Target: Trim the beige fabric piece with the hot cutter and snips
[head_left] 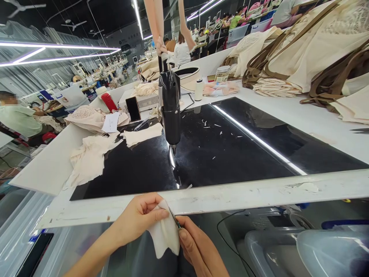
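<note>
Just below the table's front edge, my left hand [142,215] is closed on a small piece of cream fabric [165,240], pinching it between thumb and fingers. The fabric's loose end hangs down. To its right, my right hand [197,244] grips a slim, dark, pointed metal tool [174,217]. Its tip lies against the fabric's upper right edge, close to my left thumb. Whether the tool is tweezers or snips, I cannot tell, since my fingers cover most of it.
A black nozzled device [170,107] points down over a glossy black board [230,154] with white scraps. Cream fabric pieces [90,157], a phone [133,109] and a red bottle [108,101] are at left. Brown-edged garments [294,57] are heaped at right; plastic bins [273,250] stand below.
</note>
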The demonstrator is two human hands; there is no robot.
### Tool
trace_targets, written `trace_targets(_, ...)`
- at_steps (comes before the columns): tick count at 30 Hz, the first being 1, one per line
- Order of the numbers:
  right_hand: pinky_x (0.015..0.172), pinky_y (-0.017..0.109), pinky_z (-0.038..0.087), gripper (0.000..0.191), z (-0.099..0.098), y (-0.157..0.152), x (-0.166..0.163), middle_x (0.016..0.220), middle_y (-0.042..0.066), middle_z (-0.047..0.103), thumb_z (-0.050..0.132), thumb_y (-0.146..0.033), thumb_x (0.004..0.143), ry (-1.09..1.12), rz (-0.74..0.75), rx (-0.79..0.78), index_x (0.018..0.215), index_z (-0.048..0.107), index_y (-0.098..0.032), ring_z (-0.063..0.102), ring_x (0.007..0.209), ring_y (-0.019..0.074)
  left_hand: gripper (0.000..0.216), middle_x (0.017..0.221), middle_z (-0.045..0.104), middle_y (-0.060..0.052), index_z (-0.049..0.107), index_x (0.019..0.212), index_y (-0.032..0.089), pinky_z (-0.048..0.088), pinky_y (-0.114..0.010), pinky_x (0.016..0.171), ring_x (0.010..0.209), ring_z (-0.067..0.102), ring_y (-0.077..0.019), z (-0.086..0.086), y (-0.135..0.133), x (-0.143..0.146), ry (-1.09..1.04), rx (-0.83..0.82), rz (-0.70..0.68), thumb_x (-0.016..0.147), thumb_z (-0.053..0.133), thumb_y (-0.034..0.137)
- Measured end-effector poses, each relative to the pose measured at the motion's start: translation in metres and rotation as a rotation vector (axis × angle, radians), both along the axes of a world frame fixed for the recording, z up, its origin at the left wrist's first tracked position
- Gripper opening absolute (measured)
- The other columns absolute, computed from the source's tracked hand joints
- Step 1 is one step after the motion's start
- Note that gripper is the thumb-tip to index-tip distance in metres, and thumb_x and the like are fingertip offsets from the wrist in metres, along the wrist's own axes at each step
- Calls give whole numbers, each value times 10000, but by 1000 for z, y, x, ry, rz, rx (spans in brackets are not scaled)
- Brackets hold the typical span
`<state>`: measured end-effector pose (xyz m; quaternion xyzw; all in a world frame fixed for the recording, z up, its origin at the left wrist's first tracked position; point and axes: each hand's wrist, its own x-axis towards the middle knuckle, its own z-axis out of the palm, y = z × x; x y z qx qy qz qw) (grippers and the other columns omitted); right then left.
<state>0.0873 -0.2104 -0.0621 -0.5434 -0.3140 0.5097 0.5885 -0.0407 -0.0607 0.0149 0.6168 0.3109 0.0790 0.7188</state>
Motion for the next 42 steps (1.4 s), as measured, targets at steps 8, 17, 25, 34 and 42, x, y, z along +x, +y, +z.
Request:
trace_targets(8,599,257,412,574,4,1,4,876,33,606,479,-759,1032,-63,30,33,1064,721,-239,547,813,190,546,793,703,-23,728,978,141,423,-196,624,677,596,-112,-6,0,-2,8,1,14,869,864,658)
trace_targets(17,596,251,413,536,6,0,5,858,27,601,469,-711,1057,-80,34,47,1022,717,-237,540,787,184,565,804,708,-30,740,990,134,423,-195,623,674,595,-111,-10,0,-3,20,1,17,855,872,667)
trace_targets(25,629,255,471,540,5,2,4,853,23,594,490,-724,1037,-43,39,42,1127,731,-249,532,759,189,600,801,720,-39,728,971,132,442,-213,627,677,622,-128,-9,-3,0,47,-28,2,821,885,691)
trace_targets(34,609,263,467,540,3,3,2,780,8,540,491,-726,1037,-36,19,35,1102,743,-253,510,706,187,605,786,696,-29,729,950,130,422,-204,626,678,600,-113,-7,-6,2,44,-34,-3,817,889,698)
trace_targets(42,590,252,412,592,7,7,0,786,5,514,484,-777,1014,5,32,45,1009,712,-231,444,697,168,582,796,693,-24,731,969,134,426,-204,634,690,601,-113,-7,-7,1,38,-54,-3,832,886,679)
